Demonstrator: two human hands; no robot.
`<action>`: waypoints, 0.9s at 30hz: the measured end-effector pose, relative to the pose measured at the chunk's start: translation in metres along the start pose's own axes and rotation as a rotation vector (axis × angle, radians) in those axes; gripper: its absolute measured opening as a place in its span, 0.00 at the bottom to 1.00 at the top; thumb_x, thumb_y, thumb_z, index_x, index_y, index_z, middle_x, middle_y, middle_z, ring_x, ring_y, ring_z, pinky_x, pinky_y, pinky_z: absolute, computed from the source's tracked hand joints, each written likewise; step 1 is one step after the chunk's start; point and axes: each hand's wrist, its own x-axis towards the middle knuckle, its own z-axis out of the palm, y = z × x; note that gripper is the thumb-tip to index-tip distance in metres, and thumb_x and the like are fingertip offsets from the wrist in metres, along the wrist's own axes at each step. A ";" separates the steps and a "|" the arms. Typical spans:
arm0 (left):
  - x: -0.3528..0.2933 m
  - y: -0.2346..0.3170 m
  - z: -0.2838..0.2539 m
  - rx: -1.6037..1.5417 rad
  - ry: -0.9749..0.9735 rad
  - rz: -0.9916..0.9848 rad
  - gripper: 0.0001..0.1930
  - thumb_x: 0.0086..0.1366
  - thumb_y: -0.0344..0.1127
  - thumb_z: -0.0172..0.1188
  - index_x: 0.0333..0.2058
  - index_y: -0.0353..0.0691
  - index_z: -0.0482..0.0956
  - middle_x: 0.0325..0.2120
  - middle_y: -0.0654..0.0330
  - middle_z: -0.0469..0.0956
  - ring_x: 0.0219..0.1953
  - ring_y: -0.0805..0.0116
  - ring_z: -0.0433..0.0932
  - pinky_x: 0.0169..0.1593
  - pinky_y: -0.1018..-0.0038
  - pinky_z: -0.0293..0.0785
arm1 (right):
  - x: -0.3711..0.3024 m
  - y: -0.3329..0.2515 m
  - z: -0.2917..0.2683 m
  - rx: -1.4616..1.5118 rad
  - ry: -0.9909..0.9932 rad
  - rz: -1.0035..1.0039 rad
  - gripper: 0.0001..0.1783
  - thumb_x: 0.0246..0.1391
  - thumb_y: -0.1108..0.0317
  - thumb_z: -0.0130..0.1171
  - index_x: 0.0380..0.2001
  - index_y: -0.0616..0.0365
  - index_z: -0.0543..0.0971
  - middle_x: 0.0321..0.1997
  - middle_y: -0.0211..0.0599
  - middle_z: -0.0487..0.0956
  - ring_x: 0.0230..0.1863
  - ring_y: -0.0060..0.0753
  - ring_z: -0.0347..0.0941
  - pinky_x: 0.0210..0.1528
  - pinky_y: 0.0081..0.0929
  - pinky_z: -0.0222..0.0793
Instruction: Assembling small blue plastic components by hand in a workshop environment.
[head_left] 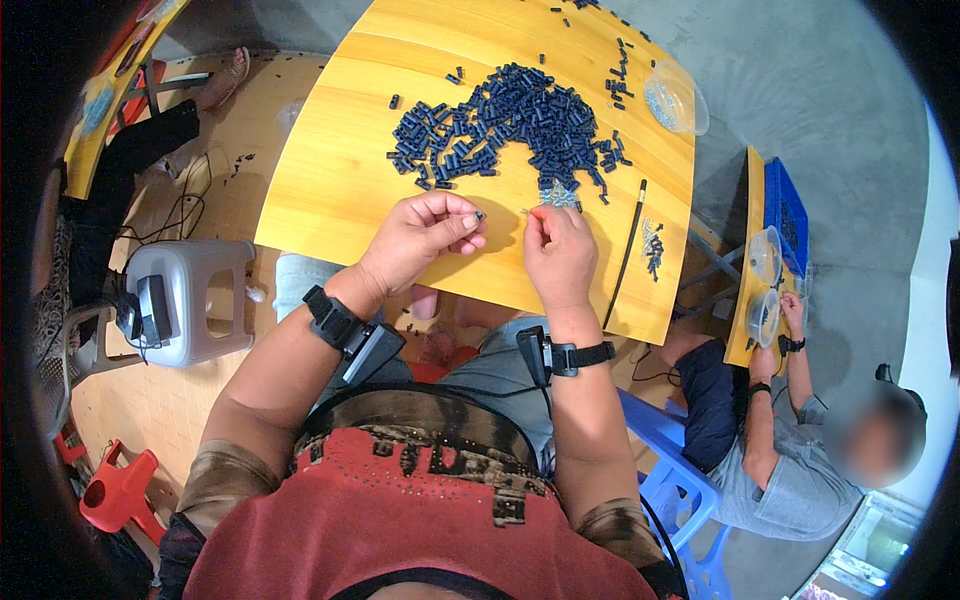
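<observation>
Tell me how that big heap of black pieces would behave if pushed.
The heap of black pieces would probably spread apart, since the pieces look loose. Each is likely light, being small. Some might roll, as they look roughly cylindrical.

The smooth wooden surface [330, 180] is warm yellow, streaked with faint darker grain. The heaped small tubular pieces [540, 115] are blue-black; the cluster of tiny slender parts [560, 196], silvery blue. The thin straight rod [627, 260] is black. The cloth shirt [420, 530] is dark red, its lower band mottled brown and black. The boxy plastic stool [180, 300] is pale grey.
</observation>
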 end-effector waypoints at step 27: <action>-0.001 -0.002 0.001 -0.042 -0.019 0.016 0.06 0.63 0.29 0.52 0.39 0.36 0.73 0.34 0.58 0.76 0.35 0.72 0.75 0.39 0.78 0.72 | -0.001 0.036 -0.035 0.085 0.071 0.149 0.04 0.42 0.74 0.59 0.25 0.60 0.77 0.23 0.40 0.75 0.26 0.39 0.73 0.29 0.31 0.69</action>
